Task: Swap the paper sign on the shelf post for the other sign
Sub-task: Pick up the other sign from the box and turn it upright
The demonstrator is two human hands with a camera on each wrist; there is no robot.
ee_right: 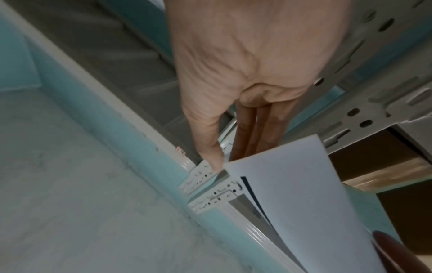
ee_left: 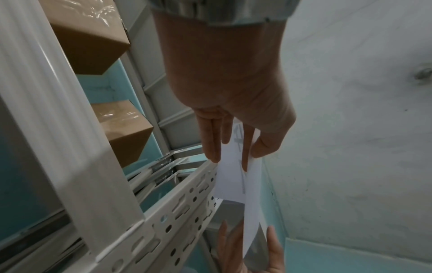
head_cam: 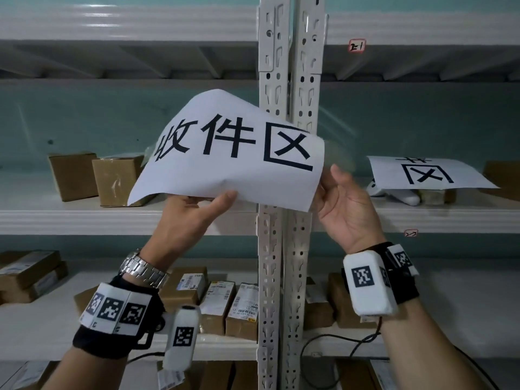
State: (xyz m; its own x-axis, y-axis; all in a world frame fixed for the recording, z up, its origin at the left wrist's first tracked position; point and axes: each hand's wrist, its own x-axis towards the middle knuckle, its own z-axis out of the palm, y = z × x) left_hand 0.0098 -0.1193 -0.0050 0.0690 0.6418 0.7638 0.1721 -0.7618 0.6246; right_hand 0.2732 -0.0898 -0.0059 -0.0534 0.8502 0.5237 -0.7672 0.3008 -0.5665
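Observation:
I hold a white paper sign point(head_cam: 233, 153) with three large black characters in front of the pale perforated shelf post point(head_cam: 287, 66). It curls away from the post at the top. My left hand point(head_cam: 225, 197) pinches its bottom edge, thumb in front and fingers behind. The left wrist view shows that left hand point(ee_left: 250, 158) on the sign point(ee_left: 231, 177). My right hand point(head_cam: 329, 178) holds the right edge, where a clear strip of tape shows. In the right wrist view my thumb and fingers point(ee_right: 231, 158) meet at the sign's corner point(ee_right: 304, 184). The other sign point(head_cam: 427, 175) lies on the right shelf.
Brown cardboard boxes point(head_cam: 73, 175) stand on the middle shelf at the left. Several labelled parcels point(head_cam: 219, 302) fill the lower shelf on both sides of the post. A white object point(head_cam: 399, 197) lies under the other sign. A small red-edged label point(head_cam: 356, 46) marks the upper shelf.

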